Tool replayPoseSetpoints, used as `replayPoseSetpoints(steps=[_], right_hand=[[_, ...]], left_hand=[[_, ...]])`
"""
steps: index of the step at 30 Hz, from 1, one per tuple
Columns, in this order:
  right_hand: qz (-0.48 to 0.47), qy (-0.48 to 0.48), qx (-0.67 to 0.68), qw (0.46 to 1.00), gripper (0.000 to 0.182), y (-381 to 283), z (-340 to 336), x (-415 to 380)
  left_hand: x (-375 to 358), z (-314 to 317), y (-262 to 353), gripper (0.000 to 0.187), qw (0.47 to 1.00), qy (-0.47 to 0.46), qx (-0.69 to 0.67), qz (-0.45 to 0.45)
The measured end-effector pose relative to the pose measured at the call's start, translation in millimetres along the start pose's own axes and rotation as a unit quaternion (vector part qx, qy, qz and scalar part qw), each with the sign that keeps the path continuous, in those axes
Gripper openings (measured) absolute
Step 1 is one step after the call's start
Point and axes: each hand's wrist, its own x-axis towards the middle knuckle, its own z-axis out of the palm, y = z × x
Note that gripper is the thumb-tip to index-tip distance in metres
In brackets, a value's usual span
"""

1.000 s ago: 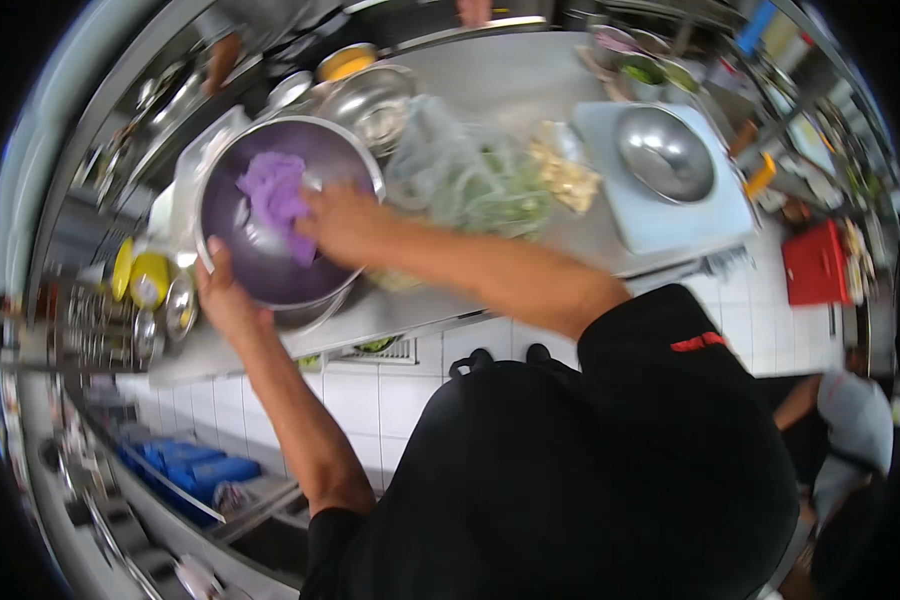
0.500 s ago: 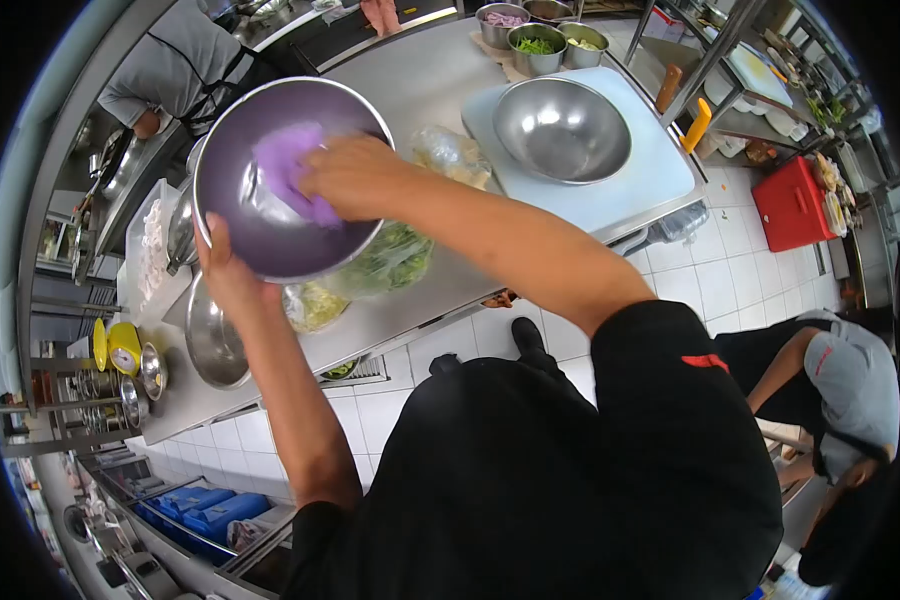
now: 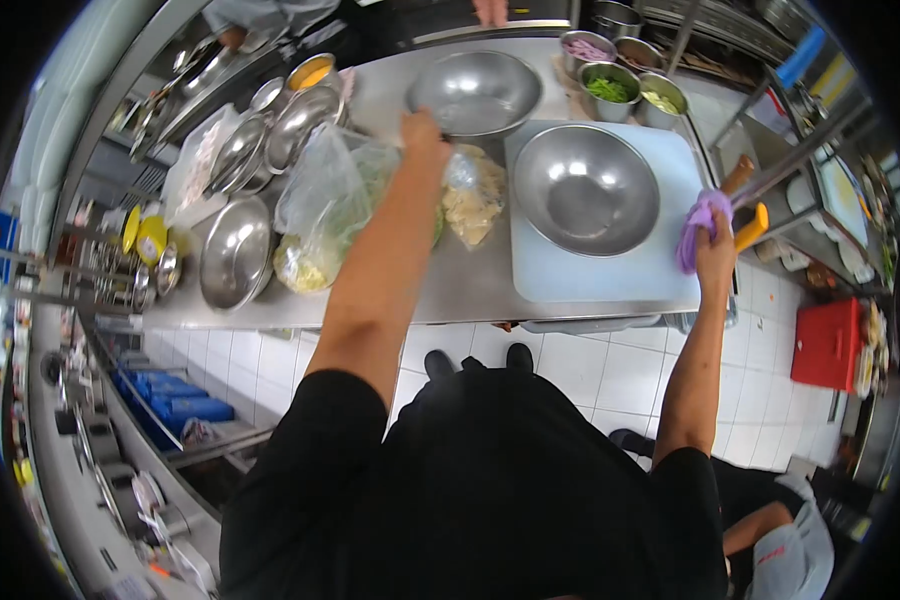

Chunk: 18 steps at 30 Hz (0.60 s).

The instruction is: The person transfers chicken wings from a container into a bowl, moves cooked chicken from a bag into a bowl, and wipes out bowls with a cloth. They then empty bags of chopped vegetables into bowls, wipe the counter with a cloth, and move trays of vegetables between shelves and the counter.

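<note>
My left hand (image 3: 423,132) is at the near left rim of a steel mixing bowl (image 3: 477,95) standing on the counter; its fingers are closed at the rim, partly hidden behind the hand. In my right hand (image 3: 714,250) a bunched purple cloth (image 3: 703,222) is gripped, at the right edge of the pale blue cutting board (image 3: 610,283). A second steel bowl (image 3: 586,190) rests on that board, between my hands. Under my left forearm lie a clear bag of green leaves (image 3: 370,170) and a bag of pale beige food (image 3: 472,195).
Metal pots of cut vegetables, one with chopped greens (image 3: 610,90), stand at the back right. Several steel bowls (image 3: 238,252) are on the left. An orange handle (image 3: 752,226) juts out beyond the board. A co-worker (image 3: 785,545) is behind me at the lower right.
The bowl I was holding up and wiping is now down at the back of the counter. My right hand has carried the purple cloth to the right side of the board.
</note>
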Motion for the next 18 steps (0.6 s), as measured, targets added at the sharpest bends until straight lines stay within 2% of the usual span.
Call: replayPoseSetpoints(steps=[2,4,5,6,7,8,10,12,13,14,16,18], right_hand=[[-0.105,-0.054,-0.163,0.980,0.041,20.5,13.4,-7.3],[-0.068,0.014,-0.113,0.991,0.047,8.8,13.0,-7.8],[-0.048,0.045,-0.086,0.994,0.050,-3.7,13.0,-0.7],[-0.009,-0.006,-0.015,1.000,0.053,-34.8,12.7,4.6],[0.034,-0.059,0.054,0.996,0.057,-78.1,9.2,3.8],[0.078,-0.111,0.119,0.984,0.061,-104.1,11.3,2.1],[0.044,-0.152,0.060,0.986,0.063,-73.0,39.7,13.9],[0.005,-0.180,-0.002,0.984,0.066,-46.1,67.6,32.5],[0.078,-0.226,-0.060,0.969,0.063,-70.4,50.1,38.6],[-0.008,-0.120,0.028,0.992,0.060,-56.1,57.0,39.3],[0.017,-0.068,0.070,0.995,0.055,-118.9,36.0,36.2],[-0.029,-0.114,0.146,0.982,0.054,-177.4,35.9,22.3]], left_hand=[[14.3,-7.7,-24.4,0.038,1.000,0.008,0.020,0.022],[-14.5,-4.8,-9.4,0.055,0.985,0.019,0.170,0.007],[-22.9,-8.7,-10.1,0.065,0.951,0.037,0.299,0.068],[-31.1,-15.4,-13.5,0.076,0.895,0.056,0.425,0.121],[-45.7,-27.3,-24.5,0.082,0.822,0.023,0.519,0.233],[-62.3,-41.3,-38.5,0.089,0.725,-0.013,0.602,0.334],[-85.7,-70.0,-62.0,0.076,0.530,-0.138,0.782,0.297],[-120.4,-69.8,-33.5,0.059,0.695,-0.133,0.669,0.226],[-128.8,-65.5,-11.1,0.051,0.766,-0.131,0.599,0.193],[-131.1,-69.0,6.4,0.044,0.829,-0.133,0.517,0.163],[-137.9,-85.2,46.4,0.032,0.925,-0.136,0.339,0.102],[-159.3,-98.1,108.6,0.031,0.959,-0.071,0.205,0.182]])
